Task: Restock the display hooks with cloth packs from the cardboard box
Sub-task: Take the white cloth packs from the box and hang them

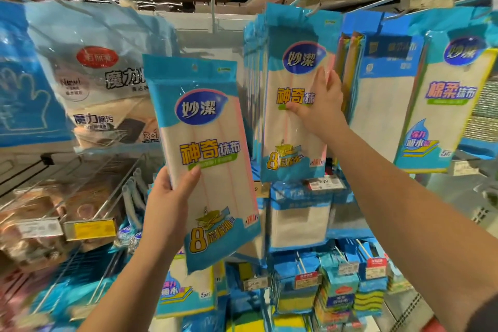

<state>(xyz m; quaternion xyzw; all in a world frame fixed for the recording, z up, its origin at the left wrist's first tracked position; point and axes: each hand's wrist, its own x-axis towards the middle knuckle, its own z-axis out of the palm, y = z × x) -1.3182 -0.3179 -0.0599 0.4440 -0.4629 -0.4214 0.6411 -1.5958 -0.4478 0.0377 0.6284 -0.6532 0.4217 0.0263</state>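
My left hand [169,197] grips a blue-and-white cloth pack [207,148] by its lower left edge and holds it upright in front of the display, its hang hole at the top. My right hand [315,105] lies with straight fingers against the front of a matching row of hanging cloth packs [293,143] on a display hook [312,12]. An empty hook [214,11] under a 9.99 price tag sticks out just above the held pack. The cardboard box is out of view.
White sponge packs [105,89] hang to the left, other blue cloth packs [442,105] to the right. Lower hooks carry more cloth packs [299,218] and yellow-blue sponges [347,291]. Wire shelves with brown goods [40,218] sit at lower left.
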